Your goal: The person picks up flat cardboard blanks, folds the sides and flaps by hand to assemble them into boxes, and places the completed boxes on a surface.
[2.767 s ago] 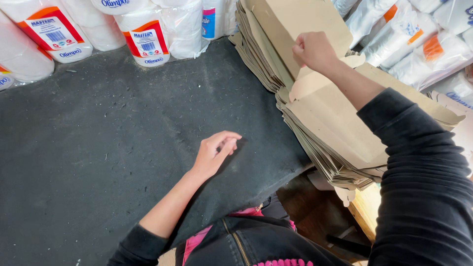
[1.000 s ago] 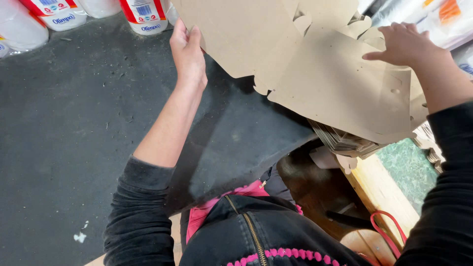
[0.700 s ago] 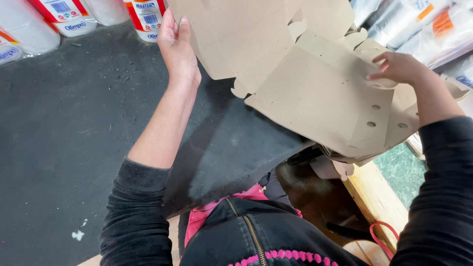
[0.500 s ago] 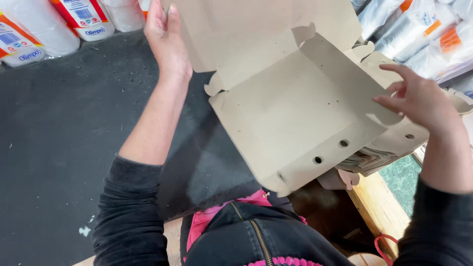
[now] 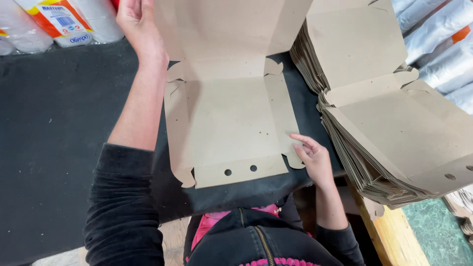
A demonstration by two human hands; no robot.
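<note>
Flat brown die-cut cardboard box blank (image 5: pixel 231 118) now laid on black tabletop (image 5: pixel 59 128), off the stack of brown cardboard blanks (image 5: pixel 394 123); left hand (image 5: pixel 140 27) grips its top-left edge, right hand (image 5: pixel 313 157) open, fingertips pressing right flap.

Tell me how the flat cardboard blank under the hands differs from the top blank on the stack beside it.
The single brown cardboard box blank lies alone on the black table mat; the top brown blank of the stack rests on many others. The single blank sits square to the person, the stack's top blank is turned at an angle. The left hand and right hand touch the single blank; nothing touches the stack's. Both are unfolded, same colour, with punched holes along one flap.
</note>
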